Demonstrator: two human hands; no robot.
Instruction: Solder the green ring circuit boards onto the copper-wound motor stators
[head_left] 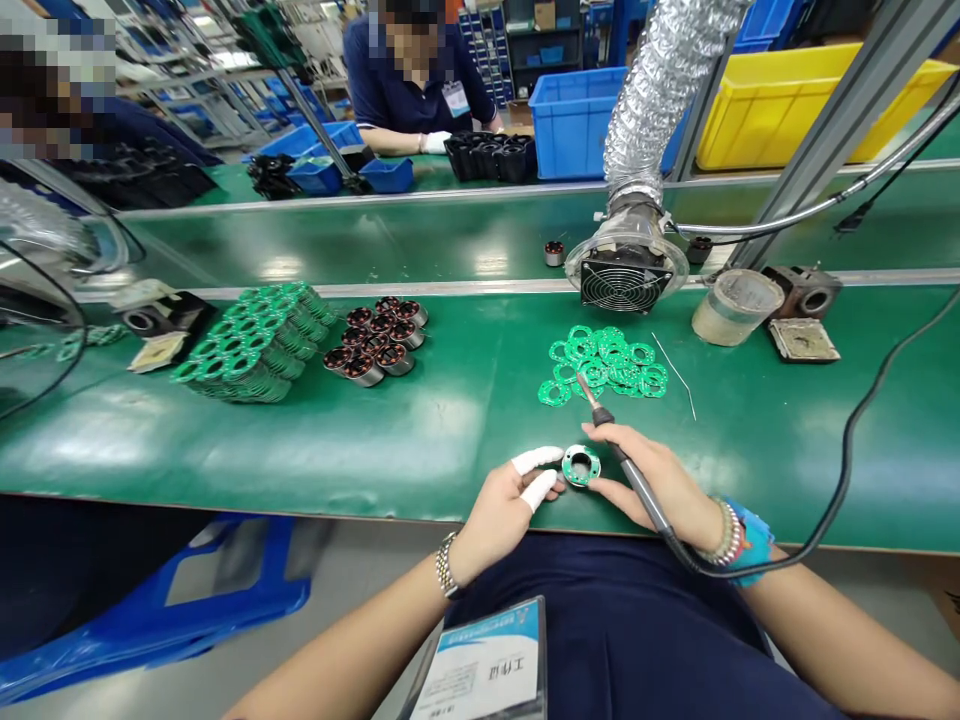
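At the bench's front edge, my left hand (504, 500), with white finger cots on finger and thumb, grips a motor stator (579, 479) topped by a ring-shaped green circuit board. My right hand (664, 485) holds a soldering iron (639, 488) between thumb and fingers. Its tip points up and away, over the pile of loose green ring boards (615, 362), apart from the stator. The right thumb and a fingertip lie close to the stator's right side; whether they press on it I cannot tell. A bent length of solder wire or thin rod (675, 372) lies right of the pile.
Left stand stacked green boards (251, 340) and several copper-wound stators (377, 340). A fan with a foil duct (628, 285), a cloudy cup (737, 308) and an iron holder (806, 300) stand behind. The iron's cable (847, 440) loops right. Co-workers sit opposite and at left.
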